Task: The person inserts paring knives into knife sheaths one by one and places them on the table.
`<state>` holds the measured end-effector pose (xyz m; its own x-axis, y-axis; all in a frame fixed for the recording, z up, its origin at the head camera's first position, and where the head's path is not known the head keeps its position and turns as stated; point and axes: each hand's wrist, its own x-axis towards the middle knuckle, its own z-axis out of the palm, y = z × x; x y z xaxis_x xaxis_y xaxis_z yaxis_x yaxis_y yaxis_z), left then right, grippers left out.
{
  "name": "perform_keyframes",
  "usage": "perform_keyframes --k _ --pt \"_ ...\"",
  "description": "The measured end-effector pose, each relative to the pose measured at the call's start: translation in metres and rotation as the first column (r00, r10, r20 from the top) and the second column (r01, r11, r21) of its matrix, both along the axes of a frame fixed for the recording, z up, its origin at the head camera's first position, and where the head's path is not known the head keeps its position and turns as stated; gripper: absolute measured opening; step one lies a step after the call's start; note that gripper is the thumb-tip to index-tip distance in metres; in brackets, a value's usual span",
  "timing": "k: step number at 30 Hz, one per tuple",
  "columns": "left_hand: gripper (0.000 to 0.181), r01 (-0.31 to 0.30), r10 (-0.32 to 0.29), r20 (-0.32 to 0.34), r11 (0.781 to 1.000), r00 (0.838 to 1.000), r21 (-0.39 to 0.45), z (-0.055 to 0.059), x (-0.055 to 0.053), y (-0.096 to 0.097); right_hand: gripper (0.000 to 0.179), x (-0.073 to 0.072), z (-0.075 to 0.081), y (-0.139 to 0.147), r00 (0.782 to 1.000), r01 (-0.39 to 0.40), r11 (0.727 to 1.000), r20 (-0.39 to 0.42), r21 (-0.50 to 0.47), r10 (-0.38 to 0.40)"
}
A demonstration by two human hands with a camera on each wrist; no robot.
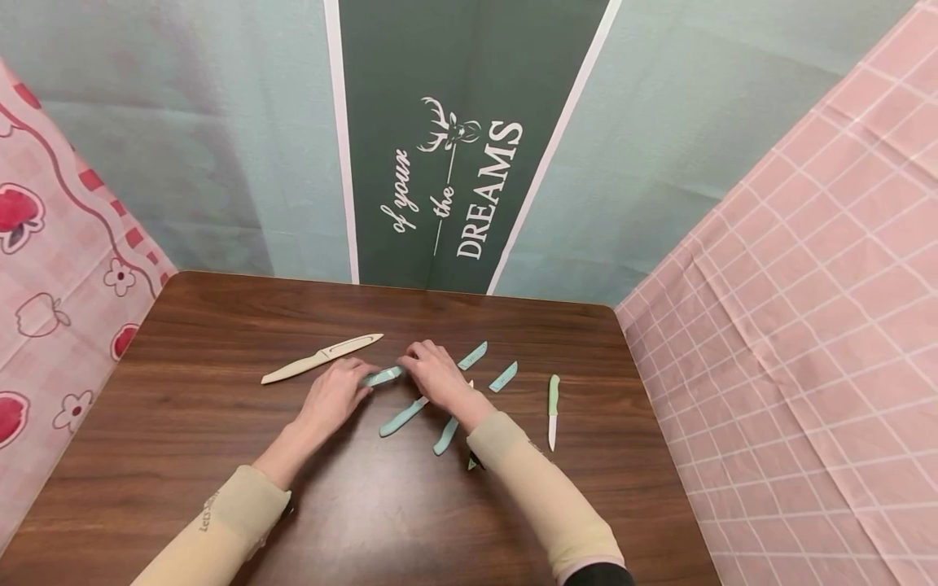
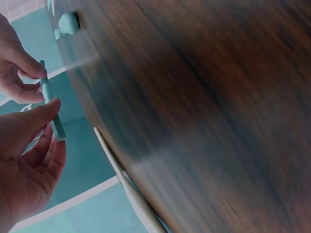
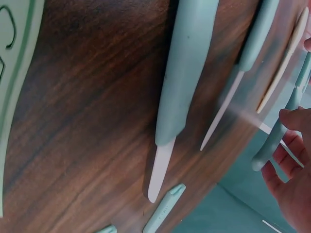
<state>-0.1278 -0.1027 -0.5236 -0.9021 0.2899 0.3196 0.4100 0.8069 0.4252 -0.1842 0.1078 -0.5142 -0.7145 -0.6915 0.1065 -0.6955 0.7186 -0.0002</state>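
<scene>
Both hands hold a small teal knife point(image 1: 383, 377) with its blade in a matching sheath, raised off the table between them. My left hand point(image 1: 335, 396) pinches the sheath end point(image 2: 58, 129) between thumb and fingers. At the other end, my right hand point(image 1: 438, 378) grips the teal handle point(image 3: 270, 145). Under and beside the right forearm lie two more teal knives point(image 1: 401, 417) point(image 3: 187, 73) with bare white blades. Beyond the right hand are two loose teal sheaths point(image 1: 473, 356) point(image 1: 504, 377).
A cream knife point(image 1: 300, 368) in its sheath lies left of the hands, near the back. Farther right rests a green-handled knife point(image 1: 553, 399) with a bare white blade. A green piece point(image 1: 472, 464) is partly hidden by the right sleeve. Fabric hangs behind the brown table point(image 1: 352, 513) and at both sides.
</scene>
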Motion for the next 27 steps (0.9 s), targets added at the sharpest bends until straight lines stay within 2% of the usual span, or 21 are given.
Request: perform_keyframes --k 11,16,27 --pt "0.033 -0.001 0.002 0.008 0.997 1.000 -0.080 -0.009 0.002 -0.004 0.024 -0.003 -0.009 -0.010 0.999 0.031 0.996 0.023 0.078 -0.033" --pt "0.033 -0.001 0.003 0.016 0.996 1.000 -0.091 -0.010 0.002 -0.005 0.022 -0.005 -0.016 -0.013 0.999 0.032 0.994 -0.009 0.103 -0.031" --pt "0.032 -0.008 0.010 0.027 0.996 1.000 -0.091 -0.012 0.002 -0.006 0.021 -0.005 -0.021 -0.018 0.999 0.040 0.993 -0.012 0.115 -0.039"
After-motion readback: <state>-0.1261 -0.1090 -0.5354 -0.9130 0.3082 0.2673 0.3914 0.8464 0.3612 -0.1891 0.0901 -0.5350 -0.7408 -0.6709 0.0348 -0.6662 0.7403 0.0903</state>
